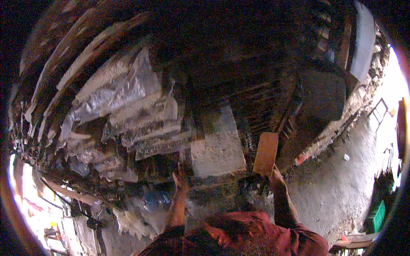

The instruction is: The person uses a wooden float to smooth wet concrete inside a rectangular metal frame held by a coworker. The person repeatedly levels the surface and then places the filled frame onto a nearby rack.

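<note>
Landmark: pale panel (218, 149), roughly four-sided, stained. Brown slab (266, 152) — one, oblong, round-cornered — upright and slightly tilted, just right of the panel. Right hand (276, 176): below the slab, right of the panel's lower edge, fingers gripping the slab's bottom end. Left hand (181, 179): raised, just left of the panel's lower corner; fingers partly lost in shadow — grip cannot be told. Crumpled sheeting (132, 85): left of the panel. Green crate (376, 216): well right of it, lower down.
</note>
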Available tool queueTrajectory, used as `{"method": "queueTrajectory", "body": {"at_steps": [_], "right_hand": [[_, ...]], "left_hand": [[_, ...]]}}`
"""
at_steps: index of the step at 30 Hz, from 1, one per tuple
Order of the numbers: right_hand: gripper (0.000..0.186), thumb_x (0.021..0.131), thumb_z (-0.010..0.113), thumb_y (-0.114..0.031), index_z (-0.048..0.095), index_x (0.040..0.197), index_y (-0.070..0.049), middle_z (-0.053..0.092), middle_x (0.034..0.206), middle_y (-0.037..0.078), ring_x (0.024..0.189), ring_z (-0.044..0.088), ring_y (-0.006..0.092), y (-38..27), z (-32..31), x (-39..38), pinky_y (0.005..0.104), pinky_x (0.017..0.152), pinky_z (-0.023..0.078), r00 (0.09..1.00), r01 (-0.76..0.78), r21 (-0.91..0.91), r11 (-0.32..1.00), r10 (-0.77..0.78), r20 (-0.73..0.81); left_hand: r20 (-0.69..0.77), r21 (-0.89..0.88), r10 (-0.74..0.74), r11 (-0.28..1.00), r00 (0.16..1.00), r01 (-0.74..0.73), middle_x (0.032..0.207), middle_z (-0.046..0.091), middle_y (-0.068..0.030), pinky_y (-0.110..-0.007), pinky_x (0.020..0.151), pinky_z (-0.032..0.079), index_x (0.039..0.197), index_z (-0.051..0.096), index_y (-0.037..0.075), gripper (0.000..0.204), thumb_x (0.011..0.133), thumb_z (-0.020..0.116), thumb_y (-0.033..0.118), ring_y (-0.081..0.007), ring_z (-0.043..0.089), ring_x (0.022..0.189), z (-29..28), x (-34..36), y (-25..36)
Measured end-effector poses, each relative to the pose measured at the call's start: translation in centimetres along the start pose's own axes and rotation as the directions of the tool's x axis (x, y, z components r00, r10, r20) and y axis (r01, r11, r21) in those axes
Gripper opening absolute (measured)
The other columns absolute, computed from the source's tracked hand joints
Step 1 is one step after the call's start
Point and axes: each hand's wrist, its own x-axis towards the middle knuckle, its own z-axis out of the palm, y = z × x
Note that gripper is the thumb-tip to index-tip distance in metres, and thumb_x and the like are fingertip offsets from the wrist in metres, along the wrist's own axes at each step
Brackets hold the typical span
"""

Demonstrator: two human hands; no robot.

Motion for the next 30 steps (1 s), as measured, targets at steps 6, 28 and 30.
{"method": "queueTrajectory", "body": {"at_steps": [6, 28, 30], "right_hand": [[0.039, 0.094, 0.063, -0.024, 0.055, 0.129, -0.008, 0.066, 0.096, 0.007, 0.086, 0.062, 0.0241, 0.0, 6.3, 8.0, 0.0413, 0.065, 0.051, 0.987, -0.062, 0.0, 0.998, 0.061, 0.148], [0.034, 0.1, 0.055, -0.024, 0.058, 0.128, -0.005, 0.063, 0.118, 0.009, 0.115, 0.058, 0.025, 11.7, 18.9, 11.8, 0.0384, 0.08, 0.048, 0.803, -0.325, -0.1, 0.94, 0.33, 0.496], [0.034, 0.1, 0.054, -0.024, 0.058, 0.128, -0.005, 0.063, 0.12, 0.009, 0.118, 0.057, 0.025, 11.0, 18.8, 12.3, 0.0381, 0.082, 0.048, 0.803, -0.326, -0.092, 0.941, 0.327, 0.498]], "left_hand": [[-0.071, 0.048, 0.002, 0.999, 0.998, 0.002, 0.09, 0.06, -0.0025, -0.033, 0.059, 0.049, 0.106, 0.055, 0.011, 0.035, 0.1, 0.054, 0.046, -0.0145, 0.058, 0.072, -1.7, 6.0, 2.0], [-0.21, 0.171, -0.037, 0.982, 0.977, 0.074, 0.107, 0.06, -0.0074, -0.033, 0.064, 0.055, 0.131, 0.045, 0.014, 0.053, 0.097, 0.054, 0.053, -0.0172, 0.064, 0.082, -13.3, 12.1, 10.6], [-0.197, 0.179, -0.045, 0.98, 0.979, 0.081, 0.109, 0.06, -0.0078, -0.033, 0.064, 0.056, 0.133, 0.044, 0.014, 0.055, 0.097, 0.055, 0.053, -0.0175, 0.065, 0.083, -13.8, 11.9, 9.9]]}}
